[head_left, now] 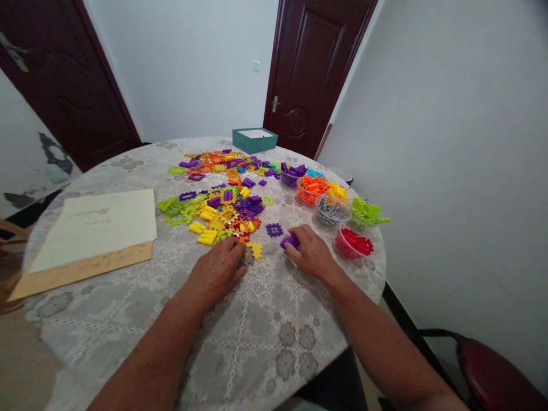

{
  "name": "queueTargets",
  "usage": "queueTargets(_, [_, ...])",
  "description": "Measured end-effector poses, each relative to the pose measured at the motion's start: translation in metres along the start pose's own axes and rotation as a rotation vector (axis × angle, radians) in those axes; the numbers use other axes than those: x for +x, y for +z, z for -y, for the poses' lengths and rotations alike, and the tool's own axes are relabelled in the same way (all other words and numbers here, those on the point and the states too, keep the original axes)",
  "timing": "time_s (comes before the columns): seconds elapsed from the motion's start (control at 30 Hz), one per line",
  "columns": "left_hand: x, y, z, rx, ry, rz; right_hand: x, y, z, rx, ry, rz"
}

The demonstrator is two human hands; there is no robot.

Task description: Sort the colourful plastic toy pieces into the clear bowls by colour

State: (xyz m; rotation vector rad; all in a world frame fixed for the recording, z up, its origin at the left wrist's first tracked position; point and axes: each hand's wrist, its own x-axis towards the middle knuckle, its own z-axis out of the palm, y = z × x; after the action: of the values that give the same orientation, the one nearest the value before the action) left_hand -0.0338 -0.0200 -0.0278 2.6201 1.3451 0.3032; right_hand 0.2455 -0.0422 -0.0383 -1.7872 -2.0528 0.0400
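My right hand (pixel 309 251) is closed on a purple piece (pixel 290 242), thumb and fingers at its sides, low over the tablecloth. A flat purple square piece (pixel 274 230) lies just left of it. My left hand (pixel 220 267) rests at the near edge of the mixed pile, its fingertips beside a grey piece (pixel 249 256) and a yellow piece (pixel 256 250); whether it grips the grey one is hidden. Yellow tubes (pixel 207 237), green pieces (pixel 175 210) and purple pieces (pixel 250 208) make up the pile beyond my left hand.
Clear bowls at the right hold red (pixel 357 242), grey (pixel 331 210), orange (pixel 313 188), purple (pixel 293 170), yellow and green pieces. A second pile (pixel 218 162) lies farther back, before a green box (pixel 254 141). Paper sheets (pixel 103 222) lie at the left.
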Motion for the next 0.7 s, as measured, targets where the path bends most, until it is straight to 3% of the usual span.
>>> queueTargets(0.2, [0.001, 0.003, -0.006, -0.033, 0.055, -0.004, 0.001, 0.018, 0.006, -0.028, 0.002, 0.084])
queueTargets(0.37, [0.002, 0.007, -0.011, -0.081, 0.123, -0.036, -0.004, 0.022, -0.005, 0.214, -0.011, -0.040])
queueTargets(0.47, [0.002, 0.010, -0.010, -0.110, 0.158, -0.067, -0.001, 0.024, -0.013, 0.601, 0.156, -0.127])
queueTargets(0.6, [0.004, 0.016, -0.009, -0.111, 0.164, -0.071, 0.005, 0.027, -0.019, 1.114, 0.482, -0.109])
queueTargets(0.7, [0.007, 0.022, -0.010, -0.108, 0.167, -0.082, 0.005, 0.027, -0.018, 1.004, 0.473, -0.112])
